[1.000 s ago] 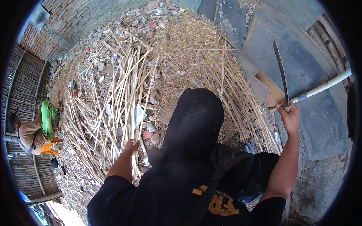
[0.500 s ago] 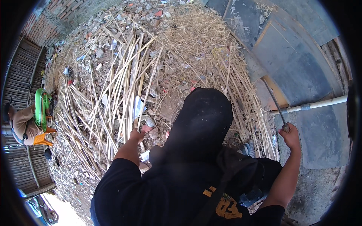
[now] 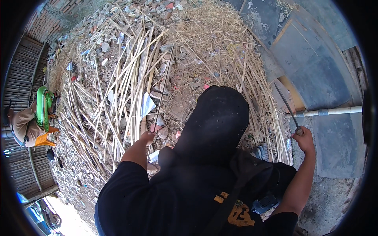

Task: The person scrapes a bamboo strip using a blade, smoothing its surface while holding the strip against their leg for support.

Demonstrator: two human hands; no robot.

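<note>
My left hand (image 3: 146,139) is closed round the lower end of a long thin bamboo strip (image 3: 163,88). The strip slants up and away, its dark narrow side showing, over the rubble beside the pale strips. Off to the right, my right hand (image 3: 304,140) grips the handle of a long knife (image 3: 286,103). Its dark, narrow blade points up and leftward, toward the grey sheets and apart from the bamboo strip. Many pale bamboo strips (image 3: 132,80) lie crossed in a loose heap beyond my left hand.
Fine straw-like shavings (image 3: 212,33) cover the ground ahead. Grey sheets (image 3: 311,67) and a pale pole (image 3: 334,111) stand at the right. At far left, a person (image 3: 25,122) sits on an orange stool (image 3: 46,138) before a bamboo wall (image 3: 21,74). Broken bricks and stones (image 3: 104,47) lie around.
The bamboo strip in my left hand now shows a dark, narrow side and stands out from the heap. My right hand with the knife has barely moved.
</note>
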